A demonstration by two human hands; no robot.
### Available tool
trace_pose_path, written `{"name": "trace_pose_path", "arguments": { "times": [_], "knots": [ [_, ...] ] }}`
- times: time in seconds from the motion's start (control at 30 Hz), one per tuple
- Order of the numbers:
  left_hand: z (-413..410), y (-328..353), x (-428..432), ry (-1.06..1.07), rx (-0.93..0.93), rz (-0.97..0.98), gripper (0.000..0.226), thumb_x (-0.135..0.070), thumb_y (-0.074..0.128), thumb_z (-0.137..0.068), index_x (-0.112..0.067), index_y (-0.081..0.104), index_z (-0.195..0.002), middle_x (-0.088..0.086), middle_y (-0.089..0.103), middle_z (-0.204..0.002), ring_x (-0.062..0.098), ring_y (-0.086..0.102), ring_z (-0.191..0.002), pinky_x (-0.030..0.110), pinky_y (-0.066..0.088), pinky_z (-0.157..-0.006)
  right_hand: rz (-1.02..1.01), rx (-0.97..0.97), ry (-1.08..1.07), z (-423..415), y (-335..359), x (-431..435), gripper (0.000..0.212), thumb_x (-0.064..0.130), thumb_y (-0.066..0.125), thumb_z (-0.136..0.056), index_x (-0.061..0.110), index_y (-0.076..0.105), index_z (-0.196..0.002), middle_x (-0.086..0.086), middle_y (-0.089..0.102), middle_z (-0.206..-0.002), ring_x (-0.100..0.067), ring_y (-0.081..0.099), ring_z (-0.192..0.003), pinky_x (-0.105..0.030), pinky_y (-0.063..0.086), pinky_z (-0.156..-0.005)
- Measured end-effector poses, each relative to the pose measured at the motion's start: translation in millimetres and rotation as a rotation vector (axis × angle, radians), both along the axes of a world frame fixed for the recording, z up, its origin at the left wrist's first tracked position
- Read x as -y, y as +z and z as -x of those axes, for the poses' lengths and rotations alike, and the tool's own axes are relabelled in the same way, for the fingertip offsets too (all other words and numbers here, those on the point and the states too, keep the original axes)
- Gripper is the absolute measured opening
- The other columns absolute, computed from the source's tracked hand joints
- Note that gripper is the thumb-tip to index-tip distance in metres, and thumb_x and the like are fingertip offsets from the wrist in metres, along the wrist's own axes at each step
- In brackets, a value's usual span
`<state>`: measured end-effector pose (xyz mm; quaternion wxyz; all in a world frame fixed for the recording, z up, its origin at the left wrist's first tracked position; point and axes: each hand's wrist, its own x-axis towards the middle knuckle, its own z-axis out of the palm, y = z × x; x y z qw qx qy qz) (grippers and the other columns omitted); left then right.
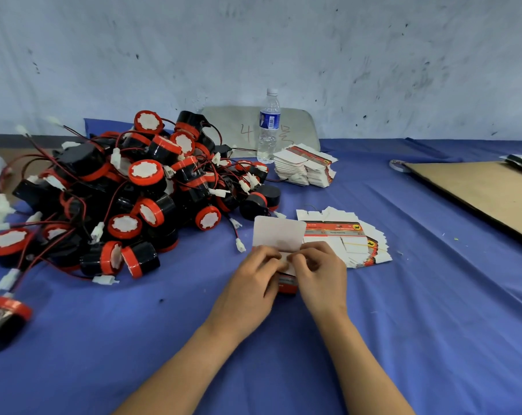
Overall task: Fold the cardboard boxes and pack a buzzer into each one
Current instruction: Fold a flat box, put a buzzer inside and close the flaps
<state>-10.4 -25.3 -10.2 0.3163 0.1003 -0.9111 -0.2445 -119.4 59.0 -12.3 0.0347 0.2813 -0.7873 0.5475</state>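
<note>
Hands meet over the blue cloth (403,310): left hand (253,266) and right hand (321,269) pinch the cardboard box (279,235) between their fingertips, its white flap upright, its inside hidden. Just beyond the right fingers lies a fanned stack of flat boxes (348,239); up-left of the left fingers, the buzzer pile (134,187); farther, a second stack (304,167) and water bottle (268,127).

Blue surface (373,324). Black buzzers (152,178) with red rims and white faces; red and black wires (233,230), white plugs (240,245). White box (277,235), red below. White blanks (333,232) printed red, black, yellow. Clear bottle (267,145), blue label (269,119). Brown board (478,190). Pale, black-scuffed wall (253,40).
</note>
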Motion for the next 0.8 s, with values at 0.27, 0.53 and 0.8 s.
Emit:
{"name": "trace_pose_path", "arguments": {
  "times": [0.27,0.53,0.8],
  "knots": [
    [3.8,1.0,-9.1,0.077,-0.007,0.117,0.026,0.008,0.066,-0.083,-0.003,0.071,-0.106,0.007,0.059,-0.128,0.024,0.058,-0.110,0.031,0.052,-0.090,-0.036,-0.050,-0.064,-1.1,1.3,-0.7,0.018,0.013,0.059,-0.087,0.018,0.074,-0.079,0.014,0.060,-0.088,-0.006,0.056,-0.074,-0.021,0.042,-0.064],
    [4.0,-0.5,0.3,0.063,-0.002,0.140,0.013,-0.006,0.069,-0.084,-0.009,0.072,-0.096,0.006,0.063,-0.100,0.026,0.058,-0.094,0.033,0.034,-0.108,0.329,0.125,0.056,-6.8,12.3,-3.9,0.014,0.026,0.058,-0.094,0.015,0.058,-0.086,0.014,0.063,-0.080,-0.001,0.057,-0.077,-0.016,0.042,-0.070],
    [3.2,-1.2,0.4,-0.154,-0.012,-0.038,0.016,-0.014,0.068,-0.086,-0.012,0.073,-0.101,0.000,0.060,-0.113,0.012,0.050,-0.108,0.017,0.041,-0.094,0.452,0.164,0.202,-9.0,13.5,-4.5,0.012,0.019,0.063,-0.092,0.018,0.072,-0.085,0.011,0.067,-0.076,-0.006,0.059,-0.075,-0.016,0.045,-0.071]
  ]
}}
